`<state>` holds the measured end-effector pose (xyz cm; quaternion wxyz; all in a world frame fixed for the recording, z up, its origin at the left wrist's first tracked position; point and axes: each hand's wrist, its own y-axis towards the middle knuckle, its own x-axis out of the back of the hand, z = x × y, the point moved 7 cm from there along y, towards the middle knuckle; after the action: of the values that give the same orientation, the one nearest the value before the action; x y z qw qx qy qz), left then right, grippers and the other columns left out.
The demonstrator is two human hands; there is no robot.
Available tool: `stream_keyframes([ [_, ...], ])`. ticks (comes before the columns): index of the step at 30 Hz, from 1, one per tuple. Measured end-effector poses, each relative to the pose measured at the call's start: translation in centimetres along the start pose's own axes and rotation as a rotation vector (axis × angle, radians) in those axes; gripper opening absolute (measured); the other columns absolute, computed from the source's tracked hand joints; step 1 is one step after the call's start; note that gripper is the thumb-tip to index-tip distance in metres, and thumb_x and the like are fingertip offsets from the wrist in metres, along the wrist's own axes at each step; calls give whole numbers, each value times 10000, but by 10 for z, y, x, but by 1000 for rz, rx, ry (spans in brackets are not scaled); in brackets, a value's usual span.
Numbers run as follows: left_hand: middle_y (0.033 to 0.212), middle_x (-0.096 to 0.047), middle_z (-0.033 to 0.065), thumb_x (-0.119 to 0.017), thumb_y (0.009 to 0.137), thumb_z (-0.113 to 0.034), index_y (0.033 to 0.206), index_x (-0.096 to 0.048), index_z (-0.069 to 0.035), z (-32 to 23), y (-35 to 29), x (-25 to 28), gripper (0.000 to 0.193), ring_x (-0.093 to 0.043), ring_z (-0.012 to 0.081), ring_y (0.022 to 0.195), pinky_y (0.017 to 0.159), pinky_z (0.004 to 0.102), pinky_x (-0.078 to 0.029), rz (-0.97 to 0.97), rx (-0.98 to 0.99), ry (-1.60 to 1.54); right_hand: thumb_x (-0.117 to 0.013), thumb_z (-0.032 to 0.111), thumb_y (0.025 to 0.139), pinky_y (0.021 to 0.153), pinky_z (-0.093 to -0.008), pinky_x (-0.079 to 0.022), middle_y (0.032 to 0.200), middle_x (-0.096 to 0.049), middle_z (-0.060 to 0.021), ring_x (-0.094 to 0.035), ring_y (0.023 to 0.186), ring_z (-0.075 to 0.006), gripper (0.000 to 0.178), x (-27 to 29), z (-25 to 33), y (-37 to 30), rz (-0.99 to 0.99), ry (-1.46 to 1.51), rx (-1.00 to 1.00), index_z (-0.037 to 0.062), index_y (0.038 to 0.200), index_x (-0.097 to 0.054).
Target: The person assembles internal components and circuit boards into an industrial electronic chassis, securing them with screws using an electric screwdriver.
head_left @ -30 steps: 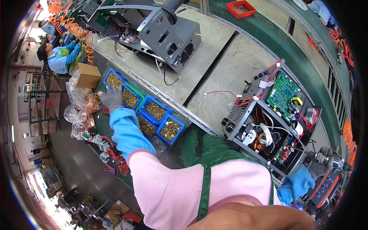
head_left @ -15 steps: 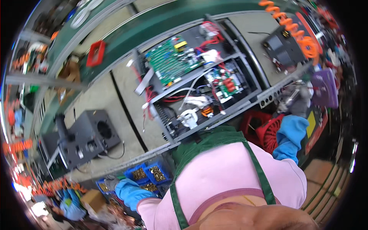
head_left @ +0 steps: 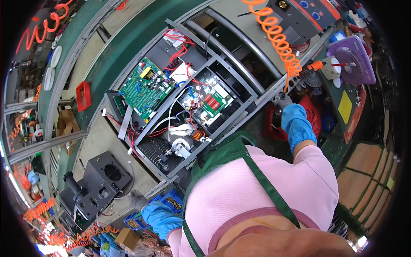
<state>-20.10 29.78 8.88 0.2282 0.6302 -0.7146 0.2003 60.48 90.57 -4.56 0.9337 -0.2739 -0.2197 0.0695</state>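
At the right of the frame the right hand (head_left: 295, 124), in a blue glove, has its fingers clenched around a grey power tool (head_left: 279, 103) hanging from an orange coiled hose (head_left: 278, 40). Low at the left, the left hand (head_left: 147, 207) reaches over the blue parts bins (head_left: 169, 201); I cannot tell how its fingers are set. The open chassis (head_left: 184, 107) with its green circuit board (head_left: 145, 88) sits centre frame on the tabletop (head_left: 100, 143).

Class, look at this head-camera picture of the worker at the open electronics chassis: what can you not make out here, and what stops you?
- Left hand, head view: fingers over the blue parts bins; any grip is too small to tell.
- Right hand: grasps a tool; its tip is hidden by the glove.
- Bin contents: small, partly behind the pink sleeve.
- Circuit board: parts too small.
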Motion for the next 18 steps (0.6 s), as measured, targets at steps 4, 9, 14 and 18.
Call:
stream_keyframes([
  [4,1003,-611,79,-514,905,-187,1075,-579,-51,-43,-62,-32,228,-582,157,875,738,244,-500,-77,580,-641,-691,104,698,691,-299,-470,831,-620,-71,-600,766,-183,348,5,9,-19,-30,-270,-70,48,1038,-640],
  [9,1045,-614,78,-497,924,-215,1194,-508,-57,-68,-79,-41,314,-589,196,949,782,302,-495,-103,566,-648,-686,84,762,745,-309,-479,912,-638,-79,-600,821,-161,340,-1,-9,-24,-45,-43,-142,44,1093,-621],
  [14,1089,-595,93,-506,924,-228,1225,-492,-27,-128,-85,-81,363,-577,201,984,812,293,-477,61,455,-574,-667,46,764,699,-297,-495,923,-642,-70,-604,795,-162,338,49,-87,-11,-320,259,39,90,1097,-635],
  [18,1124,-574,113,-514,924,-246,1248,-477,-12,-183,-91,-109,401,-573,201,995,842,296,-468,135,356,-500,-650,99,795,522,-320,-482,854,-625,-64,-563,611,-174,325,35,-91,-55,-503,244,-251,120,1119,-622],
])
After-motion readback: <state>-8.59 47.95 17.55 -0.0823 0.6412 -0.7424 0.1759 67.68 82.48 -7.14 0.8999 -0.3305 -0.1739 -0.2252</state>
